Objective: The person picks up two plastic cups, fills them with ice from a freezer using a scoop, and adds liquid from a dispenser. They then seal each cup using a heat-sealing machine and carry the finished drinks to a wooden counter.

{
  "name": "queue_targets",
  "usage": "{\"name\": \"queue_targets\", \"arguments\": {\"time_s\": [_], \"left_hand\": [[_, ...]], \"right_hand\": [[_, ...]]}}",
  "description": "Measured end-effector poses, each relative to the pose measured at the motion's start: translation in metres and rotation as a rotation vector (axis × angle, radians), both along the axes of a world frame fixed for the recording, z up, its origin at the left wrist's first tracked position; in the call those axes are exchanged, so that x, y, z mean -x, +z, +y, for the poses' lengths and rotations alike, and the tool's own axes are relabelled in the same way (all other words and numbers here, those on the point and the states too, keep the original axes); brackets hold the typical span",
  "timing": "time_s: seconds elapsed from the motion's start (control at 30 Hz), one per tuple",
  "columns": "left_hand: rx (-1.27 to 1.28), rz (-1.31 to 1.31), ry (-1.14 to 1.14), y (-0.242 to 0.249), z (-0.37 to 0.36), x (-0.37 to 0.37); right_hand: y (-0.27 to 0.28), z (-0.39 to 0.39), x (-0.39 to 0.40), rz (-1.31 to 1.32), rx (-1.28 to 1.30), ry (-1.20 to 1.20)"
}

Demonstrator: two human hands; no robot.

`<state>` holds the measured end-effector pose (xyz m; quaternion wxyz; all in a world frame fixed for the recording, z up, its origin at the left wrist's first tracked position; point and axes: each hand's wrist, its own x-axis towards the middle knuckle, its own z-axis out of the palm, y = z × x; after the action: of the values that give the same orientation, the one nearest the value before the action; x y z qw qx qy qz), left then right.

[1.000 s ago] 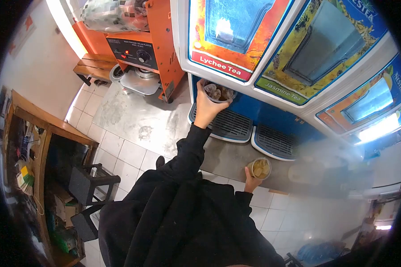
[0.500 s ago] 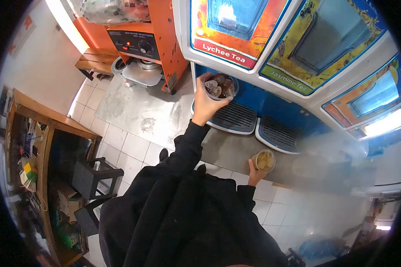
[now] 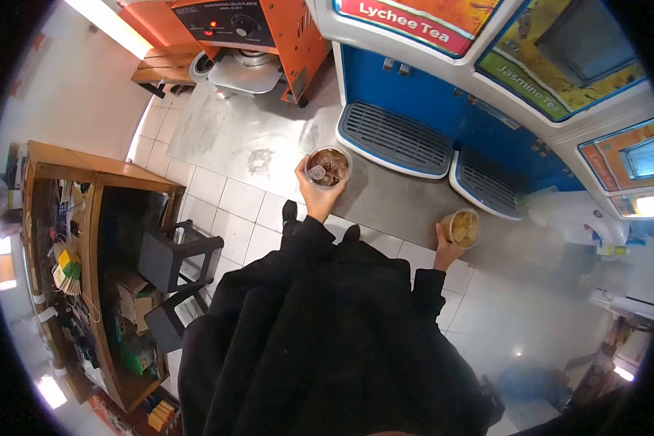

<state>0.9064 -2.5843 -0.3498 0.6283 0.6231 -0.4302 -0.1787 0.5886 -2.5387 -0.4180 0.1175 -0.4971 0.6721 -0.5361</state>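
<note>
My left hand (image 3: 318,198) is wrapped round a clear cup of dark drink with ice (image 3: 328,168), held over the steel counter (image 3: 247,138) in front of the drink dispenser. On the right, my right hand (image 3: 447,249) grips a second clear cup with a pale yellow drink and ice (image 3: 462,228), close to the counter's front edge. Both cups are upright and their tops show no lids. The left drip tray (image 3: 396,138) lies beyond and between the two cups; the right drip tray (image 3: 487,183) is just behind the yellow drink.
An orange cup-sealing machine (image 3: 291,43) stands at the back left of the counter. The dispenser panel reading Lychee Tea (image 3: 407,22) is at the top. Black stools (image 3: 174,254) and a wooden cabinet (image 3: 98,276) stand at the left on the tiled floor.
My left hand has drawn the dark drink back from under the dispenser, toward me. My right hand still holds the yellow drink by the counter edge. The view has shifted.
</note>
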Motion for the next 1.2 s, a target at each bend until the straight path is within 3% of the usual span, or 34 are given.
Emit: {"name": "queue_targets", "arguments": {"time_s": [0.1,0.2,0.23,0.33,0.5,0.6,0.67,0.8,0.87,0.93,1.2], "left_hand": [[-0.017,-0.038,0.051,-0.019,-0.003,-0.006],[0.017,-0.091,0.016,0.002,-0.01,-0.008],[-0.049,0.023,-0.035,0.003,-0.011,-0.009],[-0.165,0.0,0.022,-0.005,-0.012,-0.012],[-0.048,-0.064,-0.021,-0.004,-0.01,-0.015],[-0.12,0.028,-0.079,-0.01,-0.008,-0.019],[0.056,0.072,-0.181,-0.013,-0.007,-0.021],[0.133,0.1,-0.283,-0.01,0.01,-0.028],[0.129,0.413,-0.301,-0.006,0.013,-0.032],[0.094,0.366,-0.3,-0.003,0.012,-0.034],[0.028,0.38,-0.303,0.007,0.008,-0.032]], "right_hand": [[0.006,0.0,-0.003,0.031,-0.02,0.002],[0.012,0.0,-0.007,-0.033,-0.018,0.002],[0.013,0.001,-0.009,-0.098,-0.024,-0.002],[0.018,0.001,-0.014,-0.161,-0.029,-0.016],[0.008,-0.001,-0.009,-0.136,0.036,-0.001],[0.0,-0.002,-0.002,-0.121,0.036,0.019],[0.003,-0.001,-0.004,-0.092,0.007,0.036],[0.011,-0.001,-0.007,-0.039,-0.008,0.001],[0.013,0.001,-0.009,-0.004,-0.024,-0.015],[0.014,0.0,-0.012,-0.155,0.034,0.021],[0.017,0.0,-0.01,-0.125,0.001,0.05]]}}
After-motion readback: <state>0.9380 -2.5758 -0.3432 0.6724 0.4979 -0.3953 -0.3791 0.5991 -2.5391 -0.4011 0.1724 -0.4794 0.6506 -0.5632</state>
